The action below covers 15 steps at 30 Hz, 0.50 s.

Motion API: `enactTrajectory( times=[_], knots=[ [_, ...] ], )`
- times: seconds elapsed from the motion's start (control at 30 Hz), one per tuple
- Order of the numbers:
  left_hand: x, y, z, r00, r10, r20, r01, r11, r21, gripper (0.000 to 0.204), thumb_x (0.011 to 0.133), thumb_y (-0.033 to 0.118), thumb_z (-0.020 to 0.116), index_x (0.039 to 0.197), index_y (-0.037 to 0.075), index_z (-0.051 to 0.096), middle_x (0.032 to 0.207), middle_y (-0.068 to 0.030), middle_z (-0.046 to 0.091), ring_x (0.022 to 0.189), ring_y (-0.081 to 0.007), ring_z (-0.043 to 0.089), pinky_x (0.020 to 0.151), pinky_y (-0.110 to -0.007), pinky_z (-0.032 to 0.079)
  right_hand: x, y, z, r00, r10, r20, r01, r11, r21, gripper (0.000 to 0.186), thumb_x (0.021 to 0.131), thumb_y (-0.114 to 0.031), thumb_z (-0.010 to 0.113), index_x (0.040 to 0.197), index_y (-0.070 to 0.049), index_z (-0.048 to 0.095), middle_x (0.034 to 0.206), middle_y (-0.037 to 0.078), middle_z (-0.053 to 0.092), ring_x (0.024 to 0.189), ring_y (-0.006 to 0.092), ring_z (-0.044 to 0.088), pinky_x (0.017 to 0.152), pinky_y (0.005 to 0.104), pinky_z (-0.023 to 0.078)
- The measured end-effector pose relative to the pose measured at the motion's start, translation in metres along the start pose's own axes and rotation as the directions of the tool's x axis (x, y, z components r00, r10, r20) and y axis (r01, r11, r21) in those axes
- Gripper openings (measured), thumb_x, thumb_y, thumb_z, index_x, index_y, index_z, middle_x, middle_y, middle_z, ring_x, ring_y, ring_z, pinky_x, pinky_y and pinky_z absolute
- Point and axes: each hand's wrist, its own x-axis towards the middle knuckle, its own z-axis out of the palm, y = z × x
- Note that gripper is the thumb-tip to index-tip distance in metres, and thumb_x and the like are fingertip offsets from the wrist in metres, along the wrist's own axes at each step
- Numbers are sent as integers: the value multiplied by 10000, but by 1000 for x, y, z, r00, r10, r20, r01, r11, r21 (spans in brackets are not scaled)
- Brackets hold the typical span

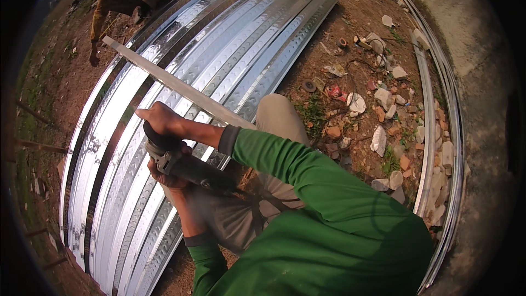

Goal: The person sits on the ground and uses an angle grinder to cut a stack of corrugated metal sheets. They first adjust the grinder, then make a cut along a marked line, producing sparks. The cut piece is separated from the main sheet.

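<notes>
Two bare hands in the head view, both wrapped round the grinder point(204, 174), held over the ribbed metal strips point(123, 178). Right hand point(160, 119) closed on the black upper end, thumb lying outward; left hand point(167, 178) gripping from beneath, near the metal gear head point(164, 161). Liable, in case of a binding disc, to kick back toward the bare fingers or the near trouser leg point(282, 115). Likely, too, to skid on the shiny ribs under uneven pressure, or to nudge the pale bar point(183, 89) lying across the strips. Possibly risky as well for the co-worker's yellow sleeve point(103, 13) beyond the far edge, through flying chips. Hidden: disc and any contact with metal, along with some left fingertips under the tool. Cannot tell the switch position, or running from stopped. Lost in shadow by the trousers: the tool's rear end. Cut off at the top rim: most of the co-worker.
</notes>
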Motion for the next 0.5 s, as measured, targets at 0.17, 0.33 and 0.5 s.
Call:
enactTrajectory(
  times=[0.17, 0.33, 0.5],
  knots=[
    [1, -1, -1, 1000, -10, -19, 8, 992, -124, 806, 921, 595, 622, 1452, 4, 491, 1215, -260, 629, 1045, -395, 650, 817, -475, 595, -3, -17, -16, 941, -201, 271, 199, 979, 34, 628, 1034, -369, 620, 510, -63, 459, 526, -38, 417, 525, 68, 368, 482, 345, 350],
    [1, 4, -5, 991, -38, 129, 31, 998, 59, 774, 932, 600, 629, 1450, 43, 480, 1292, -193, 609, 1114, -343, 604, 926, -462, 542, -1, -3, -7, 997, 2, 73, 2, 999, -48, 606, 1010, -389, 603, 586, 41, 557, 560, 44, 513, 587, 128, 476, 570, 396, 469],
    [1, 6, -7, 993, -52, 102, 44, 996, 78, 741, 941, 578, 626, 1425, 35, 490, 1286, -181, 615, 1131, -346, 608, 969, -479, 525, 14, 25, -2, 995, 74, -64, -80, 992, -97, 561, 970, -377, 589, 739, 133, 634, 663, 174, 640, 703, 184, 598, 704, 437, 527]
  ],
)
